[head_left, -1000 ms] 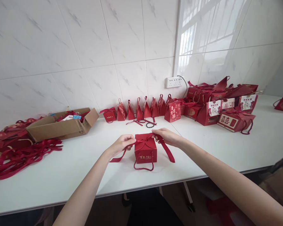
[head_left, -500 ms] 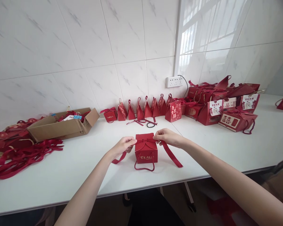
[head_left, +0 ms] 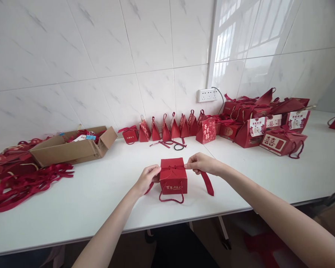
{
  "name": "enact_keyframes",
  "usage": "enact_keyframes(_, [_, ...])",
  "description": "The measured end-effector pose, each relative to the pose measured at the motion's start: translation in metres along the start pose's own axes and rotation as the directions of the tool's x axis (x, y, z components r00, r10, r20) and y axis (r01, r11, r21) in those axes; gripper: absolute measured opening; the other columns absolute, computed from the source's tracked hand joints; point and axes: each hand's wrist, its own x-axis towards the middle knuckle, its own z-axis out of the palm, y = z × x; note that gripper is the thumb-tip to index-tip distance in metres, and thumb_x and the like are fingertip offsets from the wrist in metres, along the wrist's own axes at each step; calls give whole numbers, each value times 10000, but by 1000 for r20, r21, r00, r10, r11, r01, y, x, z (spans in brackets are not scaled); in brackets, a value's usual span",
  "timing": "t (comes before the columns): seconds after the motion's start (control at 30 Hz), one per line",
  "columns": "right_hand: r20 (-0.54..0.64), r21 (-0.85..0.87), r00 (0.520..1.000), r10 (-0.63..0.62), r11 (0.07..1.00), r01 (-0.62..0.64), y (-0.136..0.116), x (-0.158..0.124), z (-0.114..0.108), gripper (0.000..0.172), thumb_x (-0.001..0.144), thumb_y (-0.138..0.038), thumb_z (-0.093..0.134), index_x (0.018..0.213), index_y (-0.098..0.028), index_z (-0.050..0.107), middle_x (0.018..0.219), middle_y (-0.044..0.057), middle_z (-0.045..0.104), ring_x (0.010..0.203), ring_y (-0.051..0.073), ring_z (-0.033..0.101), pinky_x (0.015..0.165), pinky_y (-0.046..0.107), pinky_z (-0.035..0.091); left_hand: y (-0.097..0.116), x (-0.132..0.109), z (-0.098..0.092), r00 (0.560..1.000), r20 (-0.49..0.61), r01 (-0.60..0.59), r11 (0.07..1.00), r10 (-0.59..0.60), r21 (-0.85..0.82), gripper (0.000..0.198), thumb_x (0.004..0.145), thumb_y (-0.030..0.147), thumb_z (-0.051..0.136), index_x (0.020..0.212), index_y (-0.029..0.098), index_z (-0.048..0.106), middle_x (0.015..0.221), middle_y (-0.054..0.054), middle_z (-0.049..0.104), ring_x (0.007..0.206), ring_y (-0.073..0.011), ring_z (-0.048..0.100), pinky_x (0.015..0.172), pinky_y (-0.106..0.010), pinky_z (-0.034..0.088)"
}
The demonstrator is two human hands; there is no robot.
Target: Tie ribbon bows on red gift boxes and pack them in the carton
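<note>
Pinching one side of a red ribbon [head_left: 207,183] between closed fingertips of the left hand [head_left: 148,178]; pinching the other side in the right hand [head_left: 202,163]. Stretching it over the top of a red box [head_left: 174,179], sitting between both hands on the white table [head_left: 226,199], with rope handle [head_left: 171,200] at front. Facing, farther back, a black ring [head_left: 179,150] and peaked boxes [head_left: 165,133].
</note>
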Motion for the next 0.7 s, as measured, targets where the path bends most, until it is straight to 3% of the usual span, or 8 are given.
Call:
enact_keyframes(0.17, [29, -85, 999, -22, 996, 24, 1, -6, -1, 359, 642, -464, 722, 577, -173, 522, 502, -21, 475, 484, 106, 422, 506, 267, 341, -3, 0, -3, 999, -13, -40, 999, 40, 18, 395, 702, 444, 613, 543, 172, 375, 543, 43, 341, 515, -75, 310, 502, -226, 275])
enact_keyframes(0.33, [85, -280, 995, -56, 957, 78, -10, -16, -11, 280, 695, -434, 673, 628, -166, 623, 582, 2, 512, 575, 132, 429, 538, 271, 309, 1, -5, 5, 998, -57, -32, 999, 33, 18, 397, 689, 461, 599, 536, 182, 363, 542, 38, 355, 519, -87, 339, 516, -239, 317])
enact_keyframes(0.47, [126, -130, 972, -196, 969, 212, -28, -26, -8, 290, 767, -455, 602, 699, -174, 623, 668, 6, 564, 646, 143, 493, 603, 273, 358, 11, -14, 15, 995, -96, -37, 999, 39, 28, 410, 711, 455, 600, 532, 184, 350, 539, 46, 328, 522, -88, 342, 534, -238, 345])
enact_keyframes(0.6, [118, 7, 945, -306, 952, 307, -38, -21, 14, 235, 761, -405, 630, 754, -173, 668, 1040, 63, 640, 905, 207, 584, 766, 299, 426, 19, -20, 19, 999, -44, -6, 995, 10, 98, 409, 736, 474, 585, 537, 181, 380, 539, 43, 356, 522, -93, 403, 554, -244, 365])
enact_keyframes(0.7, [41, -48, 945, -325, 944, 327, -36, -11, 33, 213, 782, -367, 597, 747, -175, 681, 910, 52, 683, 830, 207, 609, 724, 304, 445, 24, -22, 18, 997, -22, 76, 984, -73, 164, 368, 743, 477, 576, 586, 181, 423, 521, 43, 396, 486, -93, 415, 511, -239, 333])
